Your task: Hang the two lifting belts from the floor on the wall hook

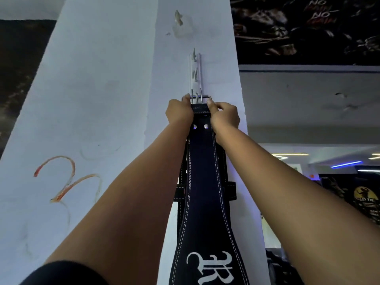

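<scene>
A black lifting belt (202, 182) with white stitching and white lettering hangs down the front of a white pillar. My left hand (178, 112) and my right hand (223, 116) grip its top end on either side, just below its metal buckle (197, 97). The buckle sits at the lowest peg of a white wall hook rack (195, 70). Behind the front belt a second black belt (230, 190) hangs against the pillar, only its edges and a strap loop showing.
The white pillar (107, 103) fills the left and middle, with an orange scrawl (61, 179) on its side face. A clear plastic hook (180, 23) sits higher up. Dark posters and ceiling lights lie to the right.
</scene>
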Demonstrator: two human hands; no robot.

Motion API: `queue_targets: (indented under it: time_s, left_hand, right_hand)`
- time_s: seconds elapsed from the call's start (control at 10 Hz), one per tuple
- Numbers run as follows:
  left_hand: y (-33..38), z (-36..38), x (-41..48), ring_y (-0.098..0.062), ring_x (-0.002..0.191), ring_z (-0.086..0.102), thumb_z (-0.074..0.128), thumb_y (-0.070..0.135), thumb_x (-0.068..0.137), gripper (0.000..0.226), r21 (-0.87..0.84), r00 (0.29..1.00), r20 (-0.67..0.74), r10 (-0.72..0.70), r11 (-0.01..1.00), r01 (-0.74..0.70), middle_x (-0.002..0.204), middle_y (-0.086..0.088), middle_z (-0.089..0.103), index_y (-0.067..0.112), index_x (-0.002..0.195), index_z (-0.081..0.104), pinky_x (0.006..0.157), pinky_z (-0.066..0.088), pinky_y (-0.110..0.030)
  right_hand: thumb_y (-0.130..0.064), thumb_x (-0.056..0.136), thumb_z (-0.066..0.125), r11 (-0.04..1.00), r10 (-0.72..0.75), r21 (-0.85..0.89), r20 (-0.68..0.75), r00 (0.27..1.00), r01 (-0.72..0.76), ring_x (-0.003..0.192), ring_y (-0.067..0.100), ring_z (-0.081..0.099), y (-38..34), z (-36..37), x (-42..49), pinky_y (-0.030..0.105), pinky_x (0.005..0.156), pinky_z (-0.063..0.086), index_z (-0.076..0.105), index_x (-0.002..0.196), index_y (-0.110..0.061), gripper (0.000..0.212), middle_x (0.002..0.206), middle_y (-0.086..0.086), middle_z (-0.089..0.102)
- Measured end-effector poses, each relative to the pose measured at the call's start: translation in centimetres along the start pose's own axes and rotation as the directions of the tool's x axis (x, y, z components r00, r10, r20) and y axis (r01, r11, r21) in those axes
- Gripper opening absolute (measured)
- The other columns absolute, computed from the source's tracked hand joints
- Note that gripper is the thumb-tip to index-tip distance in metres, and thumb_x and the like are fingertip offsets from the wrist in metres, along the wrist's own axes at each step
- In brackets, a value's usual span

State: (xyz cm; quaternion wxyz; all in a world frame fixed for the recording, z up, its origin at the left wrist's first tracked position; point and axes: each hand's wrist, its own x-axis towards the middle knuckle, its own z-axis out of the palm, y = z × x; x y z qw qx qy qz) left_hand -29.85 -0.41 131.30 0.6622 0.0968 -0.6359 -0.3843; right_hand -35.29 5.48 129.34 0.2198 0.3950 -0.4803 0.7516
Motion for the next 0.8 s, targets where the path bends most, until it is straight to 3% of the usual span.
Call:
queue_targets:
  time_s: [0.1,0.2,0.3,0.4,0.5,0.6,0.7,0.8]
  left_hand:
    - [-1.4,-0.3,-0.6,-0.034,0.112,0.056,0.041,0.04,0.096,0.052,0.047,0.994,0.048,0.095,0.994,-0.098,0.122,-0.02,0.059,-0.005,0.122,0.048,0.09,0.045,-0.039]
    - [-3.1,-0.5,-2.0,-0.026,0.105,0.057,0.044,0.031,0.097,0.04,0.05,0.964,0.109,0.241,0.968,-0.248,0.116,-0.01,0.058,0.002,0.124,0.046,0.084,0.042,-0.029]
    - [-4.5,-0.8,-3.2,-0.026,0.115,0.054,0.045,0.023,0.096,0.037,0.079,0.933,0.131,0.335,0.935,-0.347,0.126,-0.011,0.057,0.005,0.128,0.042,0.084,0.037,-0.02]
    - [-5.4,-1.6,-4.6,-0.025,0.123,0.05,0.042,0.024,0.097,0.046,0.136,0.922,0.163,0.351,0.918,-0.373,0.135,-0.008,0.053,0.011,0.14,0.034,0.094,0.038,-0.026]
    - [-6.5,-2.7,-5.7,-0.029,0.124,0.05,0.042,0.031,0.096,0.053,0.292,0.896,0.236,0.376,0.852,-0.434,0.137,-0.007,0.052,0.016,0.144,0.03,0.1,0.042,-0.047]
    - [-7.1,-4.6,-7.6,-0.028,0.132,0.041,0.039,0.036,0.097,0.059,0.505,0.892,0.332,0.306,0.742,-0.442,0.146,-0.007,0.043,0.017,0.149,0.02,0.102,0.038,-0.049]
    - [-6.6,-6.8,-10.1,-0.024,0.141,0.029,0.033,0.038,0.099,0.059,0.617,0.868,0.357,0.345,0.61,-0.497,0.154,-0.004,0.031,0.015,0.15,0.016,0.107,0.029,-0.043]
    - [-5.9,-9.0,-11.8,-0.021,0.146,0.021,0.027,0.039,0.1,0.057,0.678,0.823,0.385,0.417,0.477,-0.559,0.158,-0.001,0.024,0.017,0.15,0.016,0.112,0.022,-0.039]
  right_hand:
    - [-0.029,0.09,0.058,0.999,-0.046,0.011,0.006,0.999,0.046,0.066,0.013,0.057,0.4,-0.4,-0.9,0.006,0.053,0.04,0.061,0.118,-0.012,0.033,0.119,0.008,0.064]
    - [-0.023,0.089,0.058,0.993,-0.108,-0.038,0.029,0.994,0.109,0.092,0.021,0.064,0.8,-0.7,-2.0,0.013,0.067,0.04,0.056,0.125,-0.015,0.037,0.118,0.011,0.066]
    - [-0.022,0.089,0.058,0.987,-0.124,-0.089,0.079,0.989,0.131,0.109,0.024,0.06,1.3,-0.8,-3.4,0.026,0.088,0.044,0.046,0.135,-0.017,0.047,0.119,0.014,0.066]
    - [-0.021,0.089,0.058,0.984,-0.118,-0.126,0.099,0.988,0.13,0.116,0.025,0.057,1.7,-1.3,-4.8,0.031,0.099,0.045,0.043,0.138,-0.018,0.051,0.123,0.012,0.063]
    - [-0.015,0.088,0.059,0.962,-0.169,-0.195,0.125,0.978,0.191,0.113,0.023,0.059,1.7,-2.4,-6.3,0.017,0.09,0.04,0.047,0.135,-0.014,0.048,0.124,0.009,0.063]
    - [-0.012,0.088,0.058,0.939,-0.186,-0.262,0.155,0.97,0.222,0.109,0.023,0.06,1.5,-3.4,-8.0,0.014,0.086,0.038,0.048,0.134,-0.014,0.047,0.124,0.01,0.064]
    - [-0.014,0.087,0.06,0.9,-0.228,-0.336,0.178,0.957,0.277,0.11,0.026,0.059,1.4,-4.6,-9.7,0.023,0.094,0.04,0.049,0.134,-0.015,0.048,0.126,0.012,0.061]
    - [-0.016,0.087,0.06,0.841,-0.237,-0.443,0.215,0.948,0.311,0.118,0.025,0.054,1.0,-5.9,-11.6,0.015,0.09,0.033,0.048,0.134,-0.016,0.049,0.128,0.012,0.058]
